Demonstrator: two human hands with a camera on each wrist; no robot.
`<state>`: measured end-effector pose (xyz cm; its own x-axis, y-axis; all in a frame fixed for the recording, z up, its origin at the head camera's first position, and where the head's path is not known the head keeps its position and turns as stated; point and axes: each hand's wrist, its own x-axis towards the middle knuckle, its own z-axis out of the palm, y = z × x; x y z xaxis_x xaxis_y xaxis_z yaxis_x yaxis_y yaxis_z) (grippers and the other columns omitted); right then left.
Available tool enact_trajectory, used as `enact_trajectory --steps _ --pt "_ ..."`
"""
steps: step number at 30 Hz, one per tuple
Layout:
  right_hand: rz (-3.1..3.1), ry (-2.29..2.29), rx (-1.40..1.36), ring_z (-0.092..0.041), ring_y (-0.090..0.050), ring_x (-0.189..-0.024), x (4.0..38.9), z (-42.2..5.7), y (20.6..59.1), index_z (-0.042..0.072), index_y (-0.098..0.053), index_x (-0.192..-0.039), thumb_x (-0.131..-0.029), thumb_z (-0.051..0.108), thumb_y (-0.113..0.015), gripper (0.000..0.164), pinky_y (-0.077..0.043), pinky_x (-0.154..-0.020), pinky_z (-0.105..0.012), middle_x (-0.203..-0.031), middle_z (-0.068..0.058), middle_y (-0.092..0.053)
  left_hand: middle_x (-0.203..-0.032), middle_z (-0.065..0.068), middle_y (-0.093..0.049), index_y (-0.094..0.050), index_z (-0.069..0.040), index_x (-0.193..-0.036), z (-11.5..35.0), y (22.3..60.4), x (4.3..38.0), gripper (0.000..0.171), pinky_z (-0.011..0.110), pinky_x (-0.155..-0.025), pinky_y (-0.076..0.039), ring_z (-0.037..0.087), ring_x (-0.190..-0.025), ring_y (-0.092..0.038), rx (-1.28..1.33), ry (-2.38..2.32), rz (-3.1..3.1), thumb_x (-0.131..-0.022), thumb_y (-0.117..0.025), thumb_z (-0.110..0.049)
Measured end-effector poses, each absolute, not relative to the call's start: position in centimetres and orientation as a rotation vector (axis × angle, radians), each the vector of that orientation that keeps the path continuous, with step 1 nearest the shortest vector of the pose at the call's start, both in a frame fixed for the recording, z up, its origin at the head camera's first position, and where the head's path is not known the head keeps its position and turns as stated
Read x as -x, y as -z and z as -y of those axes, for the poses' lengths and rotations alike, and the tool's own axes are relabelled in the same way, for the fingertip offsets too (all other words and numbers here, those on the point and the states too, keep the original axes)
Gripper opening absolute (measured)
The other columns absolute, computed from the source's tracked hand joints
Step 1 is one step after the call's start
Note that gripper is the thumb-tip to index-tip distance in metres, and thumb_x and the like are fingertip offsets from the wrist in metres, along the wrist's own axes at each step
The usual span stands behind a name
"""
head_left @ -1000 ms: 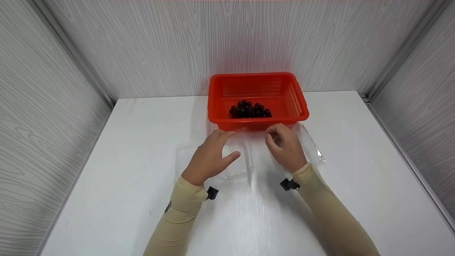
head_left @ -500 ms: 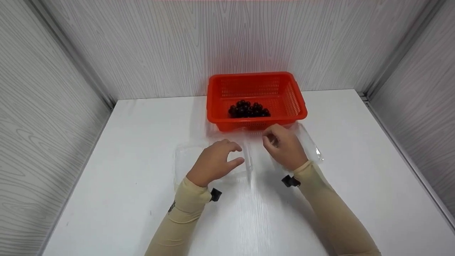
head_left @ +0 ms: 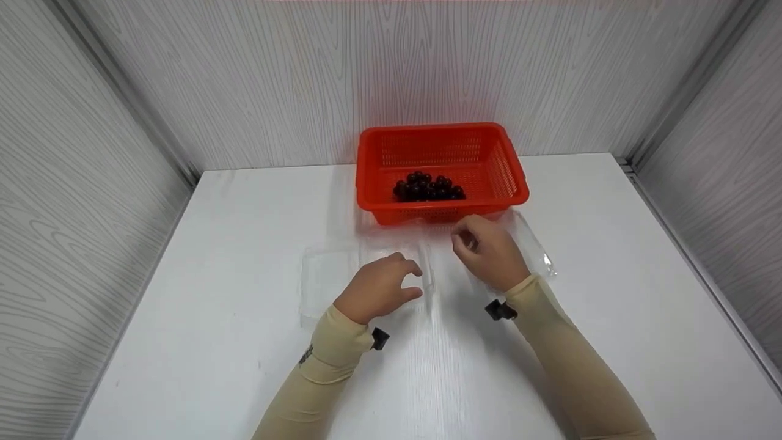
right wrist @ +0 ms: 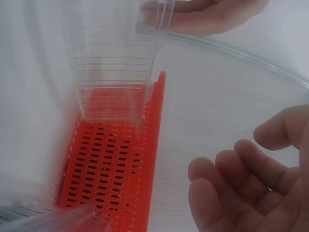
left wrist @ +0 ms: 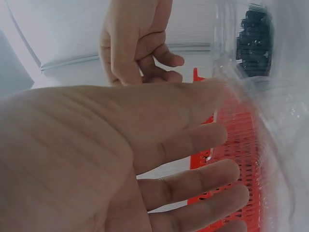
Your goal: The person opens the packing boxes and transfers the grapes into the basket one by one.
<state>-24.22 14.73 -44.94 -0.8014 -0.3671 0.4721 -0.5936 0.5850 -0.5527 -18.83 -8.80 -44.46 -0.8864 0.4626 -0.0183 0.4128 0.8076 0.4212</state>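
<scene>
My left hand (head_left: 377, 288) is over a clear plastic container (head_left: 327, 278) on the white table, thumb and fingers spread apart with a gap between them. In the left wrist view its fingers reach forward beside clear plastic. My right hand (head_left: 489, 252) is loosely curled just in front of the red basket (head_left: 519, 195), partly covering a second clear plastic piece (head_left: 533, 247). Seen from the right wrist, the right fingers (right wrist: 203, 169) bend with nothing between them. Dark grapes (head_left: 424, 188) lie in the near part of the basket.
The basket is near the back wall (head_left: 275, 91), with wood-grain side walls (head_left: 79, 201) left and right. Upright clear plastic (right wrist: 111, 58) stands against the slotted basket side in the right wrist view. White table surface (head_left: 201, 293) extends to both sides.
My left hand has drawn back toward me and a little right over the clear container, its fingers bending more. The right hand has hardly moved. Basket and grapes stay in place.
</scene>
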Motion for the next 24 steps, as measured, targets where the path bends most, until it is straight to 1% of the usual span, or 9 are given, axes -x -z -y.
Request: enact_trajectory --steps 5,8,13,18,20,24 --pt "2.542 -1.054 -0.780 -0.016 -0.059 -0.079 24.3 -14.7 45.0 0.007 -0.070 -0.100 -0.097 0.006 -0.065 0.006 -0.053 -0.073 -0.033 -0.089 -0.003 -0.067 -0.108 0.008 -0.072 -0.074 -0.011 -0.120 8.2 45.1 18.8 0.029 0.040 -0.089 -0.056 0.023 -0.099 -0.068 -0.750 -0.600 -2.845 -0.098 -0.072 -0.029" --pt "2.535 -1.083 -0.787 -0.016 -0.059 -0.079 24.3 -14.8 44.9 0.007 -0.070 -0.100 -0.097 0.005 -0.064 0.007 -0.053 -0.073 -0.033 -0.089 -0.003 -0.067 -0.104 0.007 -0.073 -0.075 -0.011 -0.116 7.8 45.5 18.9 0.024 0.040 -0.087 -0.056 0.022 -0.096 -0.068 -0.755 -0.565 -2.842 -0.099 -0.070 -0.026" --pt "2.527 -1.125 -0.793 -0.015 -0.058 -0.080 24.1 -14.9 44.7 0.008 -0.070 -0.100 -0.097 0.005 -0.065 0.006 -0.052 -0.073 -0.032 -0.089 -0.002 -0.066 -0.099 0.005 -0.074 -0.077 -0.010 -0.106 7.5 45.8 19.0 0.015 0.041 -0.085 -0.056 0.023 -0.094 -0.070 -0.766 -0.520 -2.843 -0.096 -0.072 -0.019" --pt "2.531 -1.163 -0.801 -0.014 -0.059 -0.078 24.0 -14.9 44.5 0.008 -0.070 -0.098 -0.097 0.004 -0.064 0.007 -0.052 -0.072 -0.030 -0.087 -0.001 -0.066 -0.092 0.002 -0.075 -0.076 -0.009 -0.098 7.3 45.9 19.2 0.009 0.040 -0.080 -0.057 0.020 -0.087 -0.069 -0.766 -0.509 -2.837 -0.093 -0.073 -0.016" --pt "2.539 -1.189 -0.801 -0.014 -0.060 -0.078 24.0 -14.9 44.4 0.009 -0.070 -0.097 -0.097 0.005 -0.064 0.007 -0.053 -0.071 -0.030 -0.087 -0.001 -0.066 -0.090 0.002 -0.074 -0.076 -0.009 -0.096 7.3 45.9 19.3 0.006 0.039 -0.079 -0.057 0.019 -0.084 -0.068 -0.770 -0.509 -2.836 -0.093 -0.073 -0.014" --pt "2.561 -1.200 -0.799 -0.013 -0.061 -0.078 24.0 -14.9 44.4 0.009 -0.070 -0.097 -0.097 0.005 -0.064 0.007 -0.053 -0.071 -0.029 -0.086 0.000 -0.066 -0.089 0.002 -0.074 -0.075 -0.010 -0.096 7.3 46.0 19.4 0.005 0.039 -0.079 -0.056 0.019 -0.082 -0.066 -0.765 -0.518 -2.823 -0.093 -0.073 -0.013"
